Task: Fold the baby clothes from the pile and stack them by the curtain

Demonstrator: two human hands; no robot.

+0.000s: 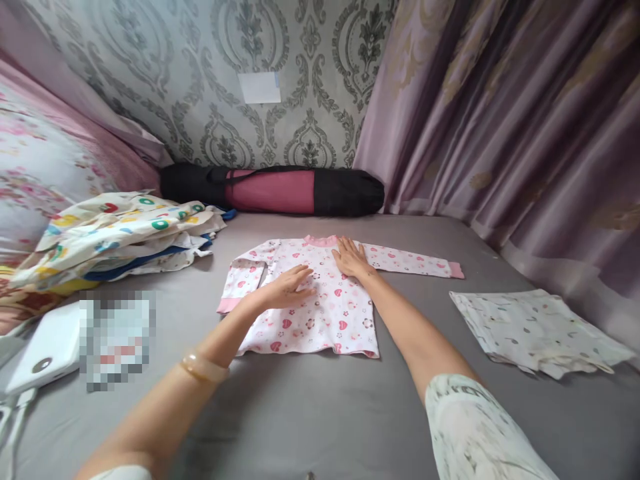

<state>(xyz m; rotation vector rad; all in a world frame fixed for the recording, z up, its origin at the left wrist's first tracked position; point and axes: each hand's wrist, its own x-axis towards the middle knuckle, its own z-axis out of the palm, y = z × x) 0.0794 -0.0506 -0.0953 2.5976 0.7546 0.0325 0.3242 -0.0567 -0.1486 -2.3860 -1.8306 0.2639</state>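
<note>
A small white long-sleeved shirt with pink hearts, flowers and a pink collar lies spread on the grey bed sheet. Its sleeve on the right stretches straight out, while the one on the left bends down toward the hem. My right hand rests flat on the shirt beside the collar, fingers apart. Over the chest part is my left hand, its fingers spread and nothing held; whether it touches the cloth I cannot tell. A pale bangle circles my left wrist.
Folded pale cloth lies at the right. Patterned clothes are heaped at the left, above a white device with a cable and a blurred-out item. A black and dark-pink long bag lies along the wall; curtains hang at the right.
</note>
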